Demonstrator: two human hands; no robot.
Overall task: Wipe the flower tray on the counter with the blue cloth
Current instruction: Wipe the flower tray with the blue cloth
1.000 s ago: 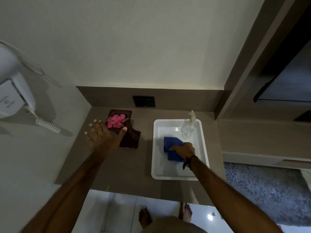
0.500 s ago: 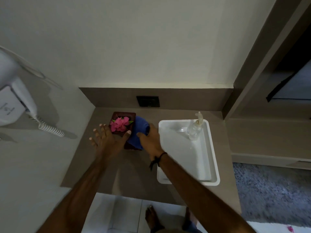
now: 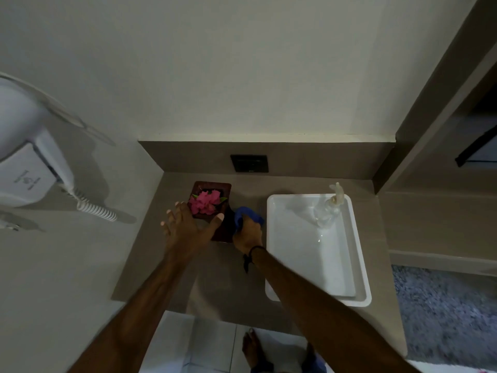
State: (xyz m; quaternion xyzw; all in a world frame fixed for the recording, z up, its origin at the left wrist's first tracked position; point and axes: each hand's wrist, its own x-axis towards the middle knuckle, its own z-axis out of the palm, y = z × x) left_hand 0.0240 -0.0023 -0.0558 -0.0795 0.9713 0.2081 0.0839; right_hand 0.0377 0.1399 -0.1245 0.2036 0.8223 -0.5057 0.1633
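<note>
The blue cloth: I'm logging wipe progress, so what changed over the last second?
The right hand carried the blue cloth out of the white plastic tray and leftward to the right side of the dark wooden flower tray. The left hand closed in to steady it. The pink flowers and clear spray bottle stayed put.

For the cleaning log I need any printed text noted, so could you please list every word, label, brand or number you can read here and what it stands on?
Nothing here can be read.
Wall-mounted hair dryer: a faint grey logo with a line of text on its holder, too small and blurred to read.
Spray bottle in the white tray: no label visible.
Flower tray, blue cloth, black wall socket: no text visible.
</note>
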